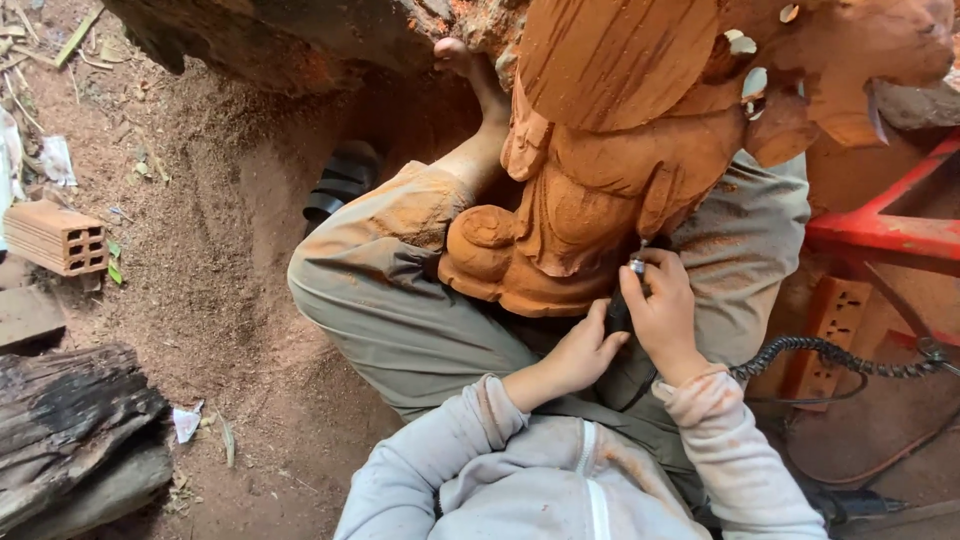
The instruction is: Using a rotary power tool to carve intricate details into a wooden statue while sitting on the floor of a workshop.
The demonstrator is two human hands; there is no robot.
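Observation:
A reddish-brown carved wooden figure (600, 170) leans over my lap, resting between my knees. My right hand (662, 310) grips a slim black rotary carving handpiece (622, 300), its metal tip touching the lower edge of the carving. My left hand (575, 358) steadies the back end of the same handpiece from below. A black coiled flexible shaft (830, 355) runs from my right wrist off to the right. My grey-green trousers (400, 300) are dusted with orange wood dust.
Sawdust covers the ground (220, 260). A hollow clay brick (55, 237) lies at left, a charred log (70, 420) at lower left. A red metal frame (880, 225) and an orange power strip (830, 325) sit at right. A bare foot (470, 75) rests against a large log.

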